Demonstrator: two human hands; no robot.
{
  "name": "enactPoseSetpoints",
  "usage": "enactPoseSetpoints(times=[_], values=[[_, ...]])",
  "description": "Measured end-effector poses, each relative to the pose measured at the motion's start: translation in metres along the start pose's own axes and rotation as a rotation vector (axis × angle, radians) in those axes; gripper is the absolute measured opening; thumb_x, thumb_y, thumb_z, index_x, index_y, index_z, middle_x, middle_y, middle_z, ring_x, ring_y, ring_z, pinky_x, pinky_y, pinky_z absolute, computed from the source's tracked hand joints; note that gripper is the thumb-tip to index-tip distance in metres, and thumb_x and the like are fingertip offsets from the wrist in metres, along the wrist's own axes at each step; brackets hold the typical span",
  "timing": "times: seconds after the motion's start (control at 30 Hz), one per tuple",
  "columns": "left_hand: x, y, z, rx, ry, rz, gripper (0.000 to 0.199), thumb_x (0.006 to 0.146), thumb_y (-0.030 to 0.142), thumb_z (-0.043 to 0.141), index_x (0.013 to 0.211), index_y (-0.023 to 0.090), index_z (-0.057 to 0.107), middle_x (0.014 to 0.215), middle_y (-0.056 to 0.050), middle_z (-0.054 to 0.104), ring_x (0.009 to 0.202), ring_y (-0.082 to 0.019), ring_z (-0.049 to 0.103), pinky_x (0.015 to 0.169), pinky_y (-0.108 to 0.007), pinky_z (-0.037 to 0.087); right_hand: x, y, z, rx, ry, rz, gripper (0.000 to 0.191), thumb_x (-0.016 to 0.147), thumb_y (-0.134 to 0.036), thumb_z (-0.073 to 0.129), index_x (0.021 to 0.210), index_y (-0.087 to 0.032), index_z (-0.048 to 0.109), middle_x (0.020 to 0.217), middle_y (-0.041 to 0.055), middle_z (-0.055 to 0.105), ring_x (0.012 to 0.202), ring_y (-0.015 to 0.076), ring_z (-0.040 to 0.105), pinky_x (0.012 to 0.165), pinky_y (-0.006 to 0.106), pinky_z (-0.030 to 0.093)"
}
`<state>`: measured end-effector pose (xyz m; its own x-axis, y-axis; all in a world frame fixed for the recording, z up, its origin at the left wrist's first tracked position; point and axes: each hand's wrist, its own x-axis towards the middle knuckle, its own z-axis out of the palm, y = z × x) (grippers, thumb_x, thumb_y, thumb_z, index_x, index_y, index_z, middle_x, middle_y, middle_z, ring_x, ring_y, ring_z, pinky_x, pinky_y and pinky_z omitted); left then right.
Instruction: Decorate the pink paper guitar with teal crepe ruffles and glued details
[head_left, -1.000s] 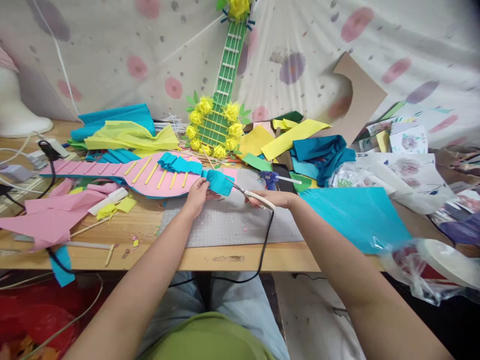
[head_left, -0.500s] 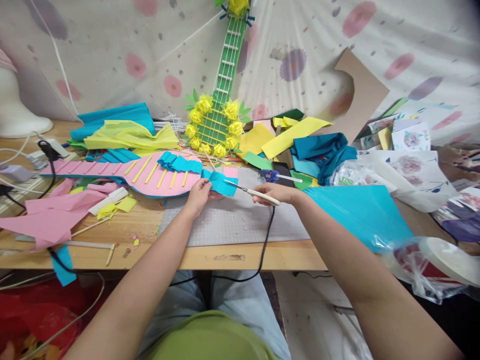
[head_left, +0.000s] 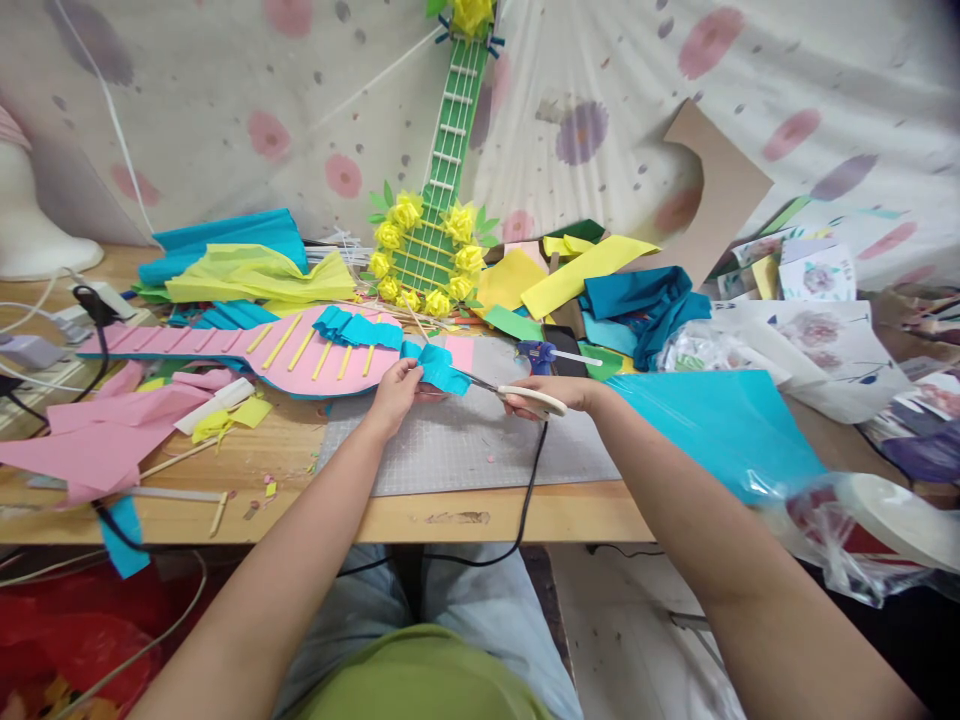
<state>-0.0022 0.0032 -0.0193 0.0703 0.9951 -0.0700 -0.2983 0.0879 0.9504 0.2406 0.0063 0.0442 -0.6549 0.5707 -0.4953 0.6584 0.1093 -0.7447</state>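
Between the fingers of my left hand (head_left: 396, 392) is a small piece of blue crepe paper (head_left: 442, 371), held over the grey cutting mat (head_left: 450, 460). My right hand (head_left: 546, 394) grips a pair of scissors (head_left: 532, 400) with pale handles. Their blades point left and meet the right edge of the blue piece. To the left lies a pink guitar-shaped cutout (head_left: 300, 350) with blue edging and yellow strips, and a folded strip of blue crepe paper (head_left: 356, 327) rests on top of it.
A blue glue gun (head_left: 536, 353) sits behind my right hand, its black cord crossing the mat. A green paper guitar (head_left: 442, 200) with yellow flowers stands at the back. Pink paper (head_left: 112, 430) lies left, a blue sheet (head_left: 720, 420) right.
The scissors have shifted slightly, and their handles look closer together. The blue paper's right part has become narrower and more curved. My left hand keeps its hold.
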Motion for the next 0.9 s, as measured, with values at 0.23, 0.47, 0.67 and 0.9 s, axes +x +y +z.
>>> enactPoseSetpoints(times=[0.23,0.47,0.67,0.9], values=[[-0.004,0.005,0.006,0.035,-0.035,-0.040,0.005,0.073,0.020,0.048,0.076,0.017,0.045,0.055,0.004,0.059,0.050,-0.014,0.061,0.053,-0.028,0.053,0.002,0.000,-0.003,0.019,-0.029,-0.082,0.057,0.071,-0.069,0.042,0.081,-0.014,0.049,0.059,-0.0026,0.045,0.054,0.0086,0.041,0.051,0.024,0.033],[-0.006,0.005,0.005,0.054,-0.076,-0.068,0.005,0.074,0.019,0.047,0.077,0.016,0.047,0.055,0.003,0.061,0.051,-0.013,0.062,0.053,-0.026,0.053,0.013,0.003,-0.007,-0.006,-0.027,-0.076,0.052,0.071,-0.066,0.048,0.082,-0.015,0.049,0.065,-0.0024,0.043,0.060,0.0085,0.038,0.053,0.022,0.031],[-0.005,0.006,0.003,0.017,-0.098,-0.093,0.004,0.074,0.020,0.049,0.077,0.017,0.047,0.055,0.003,0.061,0.054,-0.015,0.063,0.055,-0.029,0.054,0.011,0.006,-0.012,0.021,-0.030,-0.079,0.048,0.071,-0.061,0.052,0.088,-0.016,0.051,0.069,-0.0025,0.042,0.062,0.0085,0.037,0.056,0.023,0.031],[-0.008,0.005,0.006,0.080,-0.104,-0.098,0.007,0.075,0.022,0.051,0.077,0.016,0.048,0.060,0.001,0.062,0.055,-0.015,0.064,0.055,-0.030,0.054,0.019,-0.003,-0.006,0.007,-0.008,-0.064,0.050,0.067,-0.061,0.056,0.084,-0.015,0.051,0.066,-0.0028,0.044,0.060,0.0076,0.039,0.054,0.022,0.031]])
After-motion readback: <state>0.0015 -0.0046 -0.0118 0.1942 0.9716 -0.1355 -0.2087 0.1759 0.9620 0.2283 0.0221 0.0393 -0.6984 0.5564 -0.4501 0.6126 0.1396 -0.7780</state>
